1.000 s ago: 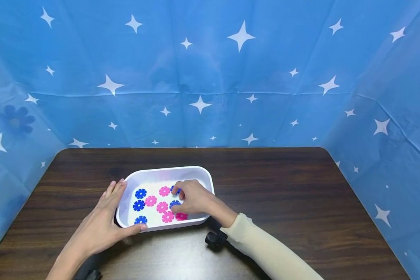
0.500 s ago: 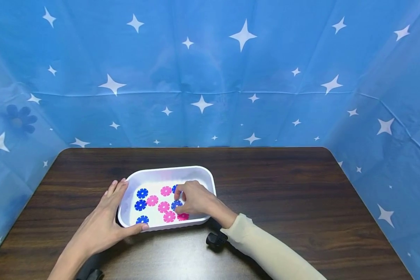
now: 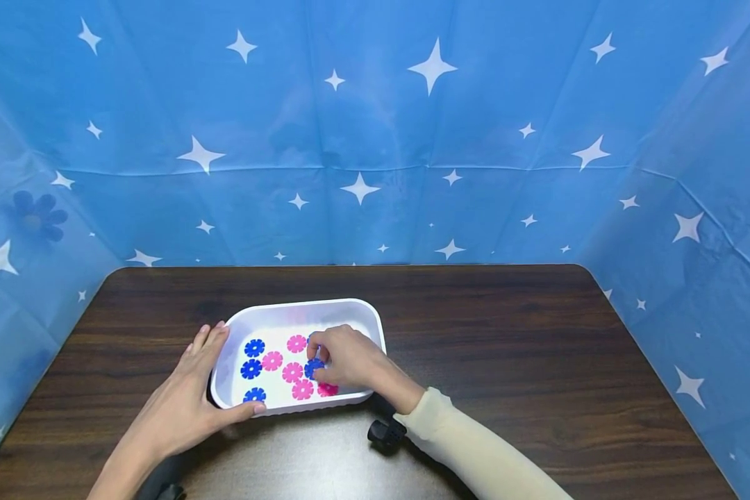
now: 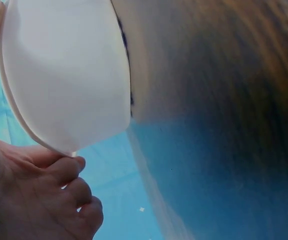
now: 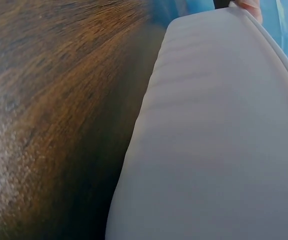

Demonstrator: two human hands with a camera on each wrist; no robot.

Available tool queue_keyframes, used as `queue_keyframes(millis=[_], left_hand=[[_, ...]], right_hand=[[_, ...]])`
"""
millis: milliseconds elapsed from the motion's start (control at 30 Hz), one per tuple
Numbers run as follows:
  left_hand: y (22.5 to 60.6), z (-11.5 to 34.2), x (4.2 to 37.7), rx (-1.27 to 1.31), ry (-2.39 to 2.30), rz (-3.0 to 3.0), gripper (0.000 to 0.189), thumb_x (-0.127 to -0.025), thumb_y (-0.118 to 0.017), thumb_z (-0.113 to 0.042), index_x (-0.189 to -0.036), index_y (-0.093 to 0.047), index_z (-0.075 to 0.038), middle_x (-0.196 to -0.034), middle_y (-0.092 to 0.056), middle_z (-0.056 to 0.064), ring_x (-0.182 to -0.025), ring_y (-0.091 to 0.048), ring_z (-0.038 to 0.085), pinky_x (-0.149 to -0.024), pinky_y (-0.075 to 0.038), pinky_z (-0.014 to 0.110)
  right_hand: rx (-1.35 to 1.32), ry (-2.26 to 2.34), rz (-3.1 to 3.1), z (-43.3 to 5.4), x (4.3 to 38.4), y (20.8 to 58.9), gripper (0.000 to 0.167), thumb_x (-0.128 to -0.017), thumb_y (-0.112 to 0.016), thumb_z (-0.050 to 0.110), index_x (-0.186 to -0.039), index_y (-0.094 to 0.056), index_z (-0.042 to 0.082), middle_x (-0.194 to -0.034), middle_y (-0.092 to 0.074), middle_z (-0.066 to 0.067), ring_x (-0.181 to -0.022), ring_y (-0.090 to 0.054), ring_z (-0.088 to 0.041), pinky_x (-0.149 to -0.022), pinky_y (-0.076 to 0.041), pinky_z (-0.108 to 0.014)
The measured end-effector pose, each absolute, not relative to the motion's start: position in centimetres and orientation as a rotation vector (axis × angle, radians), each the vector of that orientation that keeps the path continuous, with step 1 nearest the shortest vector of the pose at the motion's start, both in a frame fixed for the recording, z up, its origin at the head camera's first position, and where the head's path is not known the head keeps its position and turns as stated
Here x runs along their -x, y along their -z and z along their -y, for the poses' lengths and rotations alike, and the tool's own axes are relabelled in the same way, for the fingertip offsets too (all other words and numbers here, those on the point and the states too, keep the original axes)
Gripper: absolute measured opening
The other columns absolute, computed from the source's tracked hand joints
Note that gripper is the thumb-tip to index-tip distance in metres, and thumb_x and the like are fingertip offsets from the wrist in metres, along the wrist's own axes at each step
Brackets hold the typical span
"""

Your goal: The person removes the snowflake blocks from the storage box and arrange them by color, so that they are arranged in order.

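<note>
A white plastic tray (image 3: 300, 314) stands on the table with several notched, flower-shaped plastic discs lying in it, some blue and some pink. My left hand (image 3: 184, 399) holds the tray's left end, thumb on the front rim and fingers along the left side. Over the right half of the tray, my right hand (image 3: 350, 357) reaches in, its thumb and index finger pinching a blue notched disc (image 3: 313, 369). Another blue disc is mostly hidden behind the index finger. A darker pink disc (image 3: 328, 389) lies below the thumb. The left wrist view shows curled fingers (image 4: 76, 187) at the tray's rim.
Pink discs (image 3: 292, 372) lie in the middle of the tray, and blue discs (image 3: 251, 369) at its left side. The dark wood table (image 3: 494, 347) extends to both sides. Behind it hangs a blue curtain (image 3: 375, 125) with white stars.
My right thumb and index finger have drawn closer together around the blue disc, which has shifted slightly. My left hand stays on the tray.
</note>
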State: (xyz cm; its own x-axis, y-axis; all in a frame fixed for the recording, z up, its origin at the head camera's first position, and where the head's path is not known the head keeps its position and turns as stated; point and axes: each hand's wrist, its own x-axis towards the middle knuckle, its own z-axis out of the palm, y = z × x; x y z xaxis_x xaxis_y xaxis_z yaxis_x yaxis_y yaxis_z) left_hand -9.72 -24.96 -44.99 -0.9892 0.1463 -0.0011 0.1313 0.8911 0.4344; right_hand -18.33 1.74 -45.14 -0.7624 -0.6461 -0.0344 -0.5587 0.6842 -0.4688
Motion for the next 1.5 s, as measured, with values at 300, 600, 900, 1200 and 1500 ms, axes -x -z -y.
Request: queue_keyframes(millis=[300,600,900,1200,1500], left_hand=[[45.1,24.9,9.8,-0.193,-0.673,-3.012,0.132,-0.071,-0.074,-0.08,-0.167,-0.007,-0.019,-0.174,-0.013,0.012,-0.161,-0.007,0.038,-0.107,-0.028,0.082],[45.1,25.0,9.8,-0.185,-0.689,-3.003,0.133,-0.07,-0.074,-0.081,-0.167,-0.007,-0.019,-0.174,-0.012,0.011,-0.16,-0.009,0.039,-0.107,-0.029,0.082],[45.1,24.8,9.7,-0.173,-0.699,-2.983,0.134,-0.07,-0.073,-0.083,-0.167,-0.003,-0.022,-0.174,-0.01,0.01,-0.16,-0.008,0.039,-0.106,-0.03,0.082],[45.0,24.8,9.8,-0.164,-0.684,-2.981,0.135,-0.069,-0.073,-0.083,-0.167,-0.003,-0.021,-0.174,-0.01,0.011,-0.16,-0.008,0.039,-0.107,-0.028,0.082],[44.8,24.9,9.8,-0.172,-0.694,-2.973,0.134,-0.07,-0.072,-0.083,-0.167,-0.002,-0.023,-0.175,-0.007,0.009,-0.161,-0.007,0.039,-0.107,-0.027,0.083]], right_hand=[[1.039,0.806,-2.681,-2.0,18.4,45.2,0.003,-0.089,-0.076,0.012,-0.091,-0.075,0.011,-0.068,-0.061,0.01,-0.062,-0.05,0.003,-0.062,-0.041,-0.011],[1.081,0.989,-2.651,-2.4,18.2,44.7,0.005,-0.085,-0.073,0.008,-0.089,-0.073,0.011,-0.069,-0.063,0.005,-0.059,-0.047,0.003,-0.057,-0.039,-0.011],[1.037,1.092,-2.64,-3.3,17.6,44.0,0.005,-0.087,-0.075,0.008,-0.091,-0.073,0.009,-0.069,-0.063,0.006,-0.06,-0.048,0.003,-0.058,-0.042,-0.011],[1.03,1.19,-2.644,-4.7,17.4,43.3,0.005,-0.088,-0.071,0.006,-0.092,-0.074,0.008,-0.072,-0.065,0.003,-0.066,-0.054,-0.003,-0.062,-0.048,-0.015],[0.968,1.269,-2.665,-6.7,17.7,42.7,0.007,-0.091,-0.069,0.007,-0.094,-0.075,0.008,-0.071,-0.063,0.003,-0.065,-0.056,-0.007,-0.063,-0.05,-0.018]])
